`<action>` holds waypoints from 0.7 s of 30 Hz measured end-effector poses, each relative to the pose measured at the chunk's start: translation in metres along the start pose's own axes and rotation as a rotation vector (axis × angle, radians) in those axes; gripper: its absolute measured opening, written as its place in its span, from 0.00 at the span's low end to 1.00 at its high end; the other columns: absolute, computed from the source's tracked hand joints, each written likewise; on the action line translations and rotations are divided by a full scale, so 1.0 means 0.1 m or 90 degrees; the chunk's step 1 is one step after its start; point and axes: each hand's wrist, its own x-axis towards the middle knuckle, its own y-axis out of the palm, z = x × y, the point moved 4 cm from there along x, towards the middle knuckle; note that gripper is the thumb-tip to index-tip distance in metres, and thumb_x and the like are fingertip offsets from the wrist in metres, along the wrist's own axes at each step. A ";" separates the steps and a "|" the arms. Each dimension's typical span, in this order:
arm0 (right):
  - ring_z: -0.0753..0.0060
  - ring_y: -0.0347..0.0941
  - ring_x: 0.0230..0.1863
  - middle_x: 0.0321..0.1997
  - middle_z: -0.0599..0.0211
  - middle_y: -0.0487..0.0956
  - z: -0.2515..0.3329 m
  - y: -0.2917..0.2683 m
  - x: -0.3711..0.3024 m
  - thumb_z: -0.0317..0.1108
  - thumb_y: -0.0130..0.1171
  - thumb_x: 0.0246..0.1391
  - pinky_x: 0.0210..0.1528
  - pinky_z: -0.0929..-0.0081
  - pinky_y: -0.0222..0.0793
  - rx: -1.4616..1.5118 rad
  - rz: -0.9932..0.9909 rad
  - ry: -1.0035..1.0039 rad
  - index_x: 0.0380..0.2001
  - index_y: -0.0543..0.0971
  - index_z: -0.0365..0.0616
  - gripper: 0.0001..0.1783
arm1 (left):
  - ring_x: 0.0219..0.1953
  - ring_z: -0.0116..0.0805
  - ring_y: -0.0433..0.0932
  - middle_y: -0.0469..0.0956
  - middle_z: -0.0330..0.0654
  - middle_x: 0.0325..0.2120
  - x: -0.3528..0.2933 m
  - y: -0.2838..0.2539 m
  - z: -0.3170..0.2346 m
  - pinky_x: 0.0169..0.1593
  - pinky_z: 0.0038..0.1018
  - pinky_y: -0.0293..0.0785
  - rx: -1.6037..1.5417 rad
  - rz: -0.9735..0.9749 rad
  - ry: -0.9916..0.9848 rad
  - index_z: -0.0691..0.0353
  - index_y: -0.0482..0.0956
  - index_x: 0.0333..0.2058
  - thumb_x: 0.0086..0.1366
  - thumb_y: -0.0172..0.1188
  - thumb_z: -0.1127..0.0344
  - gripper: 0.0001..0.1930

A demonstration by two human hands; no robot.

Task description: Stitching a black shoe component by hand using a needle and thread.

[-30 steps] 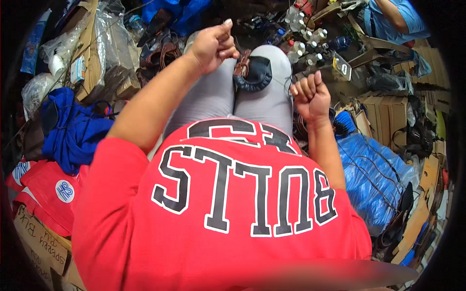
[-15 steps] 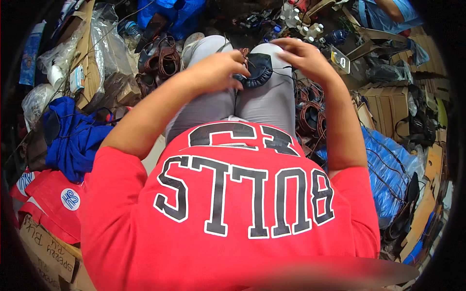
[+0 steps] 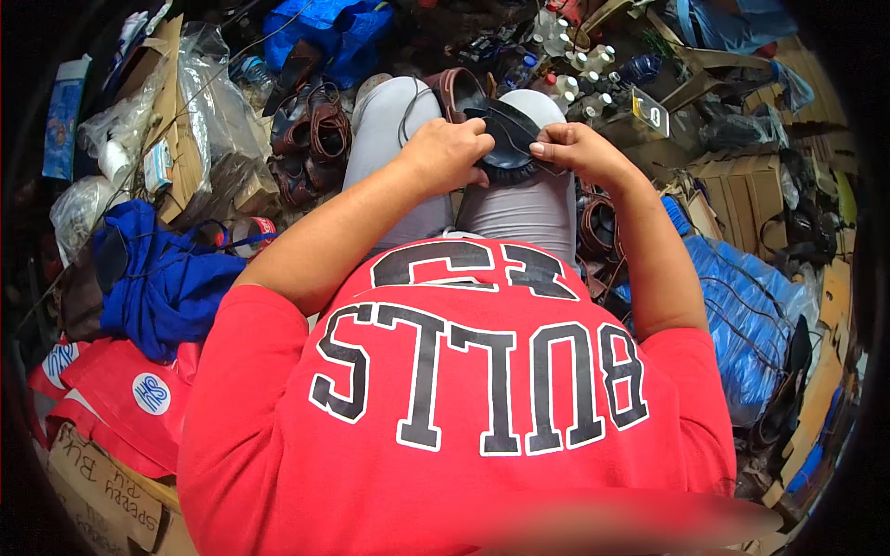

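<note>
Over my right knee lies a black leather-like shoe piece [image 3: 512, 139] with a gathered lower edge. My left hand [image 3: 447, 154] has its fingers curled closed at the piece's left side. On the other side my right hand [image 3: 579, 150] pinches the piece's right edge between thumb and fingertips. Just beyond, between my knees, sits a brown shoe [image 3: 454, 93]; whether it joins the black piece I cannot tell. A thin dark thread [image 3: 405, 119] loops over my left knee.
Brown shoes [image 3: 326, 130] lie beyond my left knee, and more brown shoes [image 3: 601, 222] are right of my right thigh. Small white-capped bottles [image 3: 593, 69] stand at the far right. Blue cloth [image 3: 167, 278] lies left; a blue plastic bundle [image 3: 746, 315] and cardboard [image 3: 742, 199] lie right.
My right hand has come inward from the knee to the black piece and closed on its edge. The piece has turned, showing more of its face. The brown shoe between my knees now shows more.
</note>
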 end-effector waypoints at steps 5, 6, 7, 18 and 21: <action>0.87 0.60 0.22 0.18 0.81 0.68 0.13 -0.03 -0.01 0.43 0.61 0.50 0.24 0.83 0.54 0.008 -0.006 -0.023 0.24 0.75 0.43 0.14 | 0.40 0.44 0.75 0.74 0.43 0.43 -0.08 -0.07 -0.08 0.41 0.35 0.72 -0.046 0.005 0.052 0.57 0.77 0.37 0.45 0.67 0.61 0.19; 0.88 0.61 0.23 0.19 0.81 0.68 0.18 -0.01 -0.01 0.42 0.60 0.51 0.24 0.84 0.55 -0.046 -0.016 -0.011 0.25 0.75 0.43 0.13 | 0.40 0.44 0.75 0.74 0.43 0.43 -0.10 -0.11 -0.06 0.41 0.35 0.72 -0.037 0.019 0.028 0.57 0.77 0.37 0.45 0.67 0.61 0.19; 0.88 0.61 0.23 0.19 0.81 0.68 0.23 0.02 -0.03 0.42 0.60 0.51 0.24 0.84 0.55 -0.044 -0.002 -0.008 0.25 0.75 0.43 0.13 | 0.40 0.44 0.75 0.74 0.44 0.42 -0.12 -0.19 -0.03 0.42 0.34 0.72 -0.110 -0.015 0.017 0.58 0.78 0.37 0.47 0.67 0.62 0.17; 0.85 0.59 0.21 0.16 0.76 0.67 0.37 0.13 -0.26 0.42 0.57 0.50 0.23 0.79 0.57 -0.104 -0.029 0.028 0.19 0.75 0.39 0.17 | 0.35 0.38 0.76 0.77 0.43 0.30 0.55 -0.18 0.14 0.41 0.29 0.70 -0.244 -0.059 0.064 0.60 0.80 0.34 0.55 0.61 0.64 0.09; 0.90 0.54 0.18 0.14 0.83 0.63 0.45 0.04 -0.52 0.38 0.57 0.49 0.20 0.85 0.49 -0.049 0.020 0.050 0.15 0.73 0.44 0.14 | 0.33 0.29 0.73 0.77 0.39 0.25 0.67 0.03 0.18 0.39 0.27 0.67 -0.391 0.143 -0.032 0.63 0.77 0.29 0.54 0.62 0.63 0.09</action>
